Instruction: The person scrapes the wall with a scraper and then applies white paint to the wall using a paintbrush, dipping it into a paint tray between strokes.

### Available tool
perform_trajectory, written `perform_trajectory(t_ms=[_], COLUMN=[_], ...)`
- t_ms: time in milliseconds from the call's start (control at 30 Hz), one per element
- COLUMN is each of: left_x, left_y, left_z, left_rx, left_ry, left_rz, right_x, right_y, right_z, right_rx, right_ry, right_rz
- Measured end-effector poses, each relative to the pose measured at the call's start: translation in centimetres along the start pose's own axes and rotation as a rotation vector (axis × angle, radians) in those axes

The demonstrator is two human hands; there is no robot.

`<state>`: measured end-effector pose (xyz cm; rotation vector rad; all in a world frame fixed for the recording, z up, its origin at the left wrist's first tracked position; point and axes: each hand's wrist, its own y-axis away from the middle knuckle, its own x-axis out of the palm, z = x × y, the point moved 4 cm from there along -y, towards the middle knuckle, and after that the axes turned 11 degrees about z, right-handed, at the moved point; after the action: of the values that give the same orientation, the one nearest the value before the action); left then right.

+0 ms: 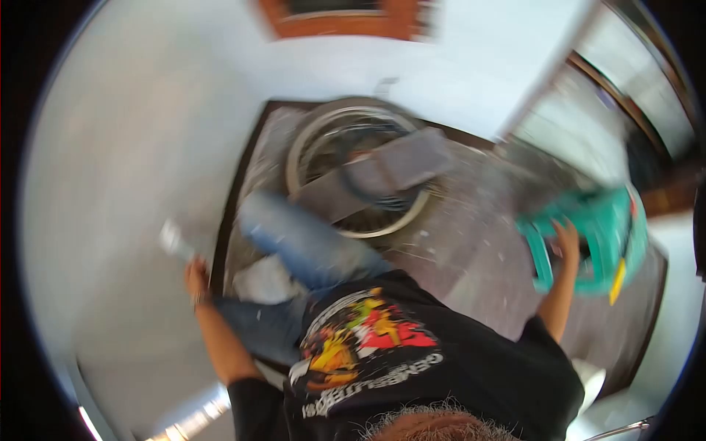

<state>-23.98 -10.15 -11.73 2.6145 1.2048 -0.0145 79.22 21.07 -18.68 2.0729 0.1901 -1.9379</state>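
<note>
My left hand (197, 278) is closed around a small hand tool with a whitish end (173, 239), held up close to the pale wall at the left. Blur hides whether that end is a brush or a blade. Over on the right, my right hand (566, 239) grips a green plastic stool (618, 228) by its leg side, and the stool looks tipped over. Something yellow (618, 281) and strap-like hangs along the stool's side.
A spoked wheel (301, 158) lies on the dusty floor (471, 220) near the corner, with a grey board (412, 160) across it. A pale crumpled item (265, 281) sits by my bent leg. An orange-brown frame (331, 26) is on the wall.
</note>
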Motion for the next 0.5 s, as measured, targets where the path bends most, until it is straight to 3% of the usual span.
perform_trajectory(t_ms=[33,67,133,200,267,300,333,367,433,467,500], left_x=[1.4,1.8,2.3,3.0,3.2,3.7,3.4,3.2,5.5,3.0,3.1], left_y=[0.9,1.0,1.7,0.7,0.4,0.6,0.0,0.0,1.8,0.2,0.9], left_z=[-0.6,-0.3,0.0,0.3,1.0,0.9,1.4,1.9,-0.5,1.6,1.1], left_rx=[-0.004,0.063,0.047,0.095,0.083,0.048,0.004,-0.011,0.016,-0.040,0.060], left_ry=[0.089,0.084,0.057,0.095,0.143,0.176,0.176,0.112,0.142,-0.094,-0.104], left_rz=[-0.015,0.167,0.176,0.269,0.241,0.149,0.162,0.147,0.084,0.128,0.138], right_x=[-4.1,-8.9,-17.6,-21.6,-20.4,-17.0,-11.8,-16.6,-12.4,-12.3,-12.2], right_y=[-0.8,-0.9,1.5,4.7,7.6,9.3,11.4,12.2,13.0,12.0,10.8], right_z=[1.0,2.7,4.2,2.5,-3.2,-7.9,-14.9,-8.9,-14.3,-15.6,-14.6], right_rx=[0.319,0.648,0.877,0.850,1.195,1.269,1.425,1.365,1.044,0.968,0.966], right_ry=[-0.167,-0.313,-0.308,0.153,0.406,0.425,0.301,-0.351,-0.311,-0.268,-0.216], right_rz=[0.061,0.092,-0.465,-0.925,-0.634,-0.579,-0.322,-0.070,-0.160,-0.201,-0.251])
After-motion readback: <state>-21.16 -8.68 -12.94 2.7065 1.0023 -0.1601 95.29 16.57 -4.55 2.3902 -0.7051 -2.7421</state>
